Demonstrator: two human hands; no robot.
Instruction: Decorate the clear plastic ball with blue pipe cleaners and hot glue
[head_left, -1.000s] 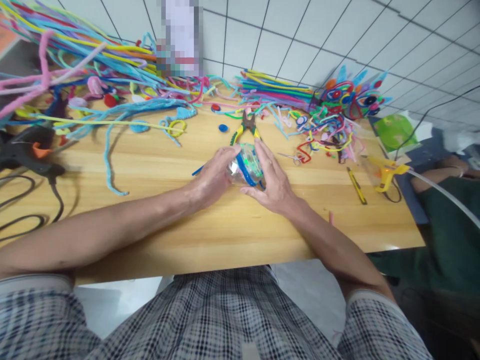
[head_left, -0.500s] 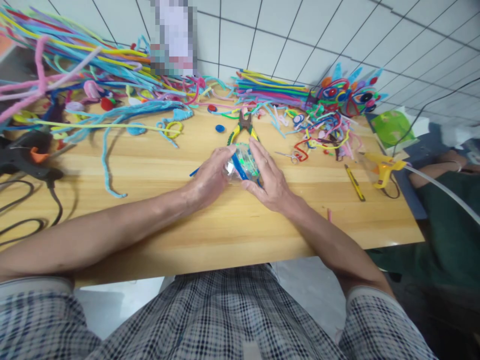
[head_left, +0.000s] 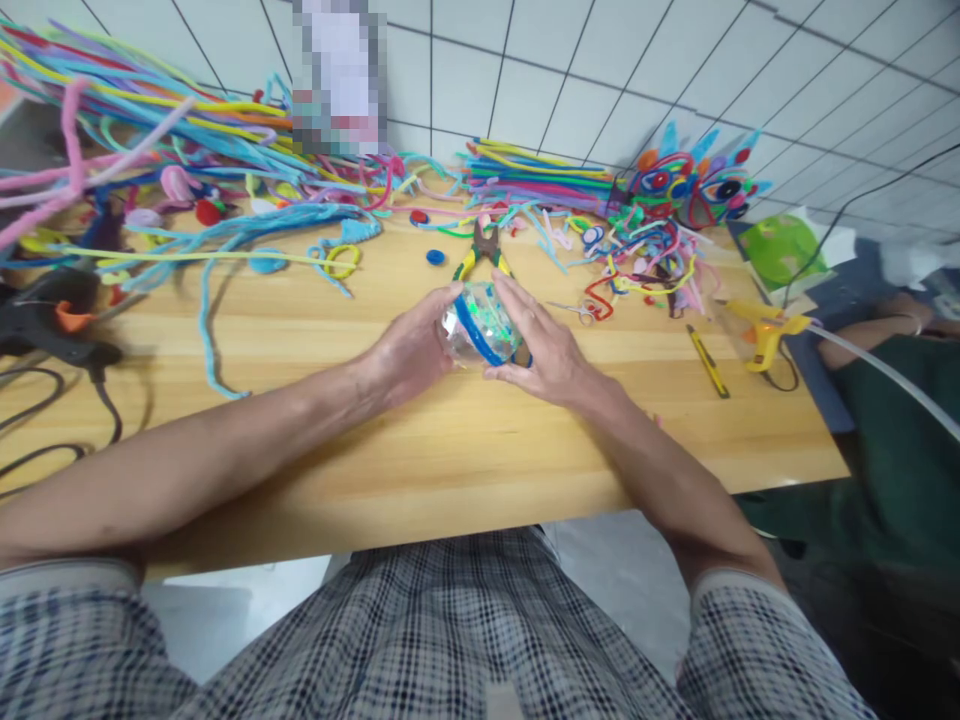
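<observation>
Between my two hands is a clear, shiny round ball (head_left: 478, 322) with a blue strip, which looks like pipe cleaner, running slantwise around it and green bits showing. My left hand (head_left: 417, 345) cups its left side, the fingers hidden partly behind it. My right hand (head_left: 541, 345) grips the right side, thumb below and fingers along the top. Just beyond the ball lie pliers (head_left: 486, 248) with yellow and green handles, jaws pointing away from me. A small blue disc (head_left: 435, 257) rests to the left of the pliers.
Pipe cleaners (head_left: 225, 130) pile up at the back left, with another bundle (head_left: 536, 180) by the tiled wall. Small scissors (head_left: 581, 313), a yellow utility knife (head_left: 707, 362) and a yellow glue gun (head_left: 769, 330) lie to the right. A black tool (head_left: 56, 320) with a cord sits left. Another person's arm (head_left: 870, 340) shows at far right.
The ball has turned in my hands, so more of the blue strip and clear surface shows. My left hand has opened out slightly around its side.
</observation>
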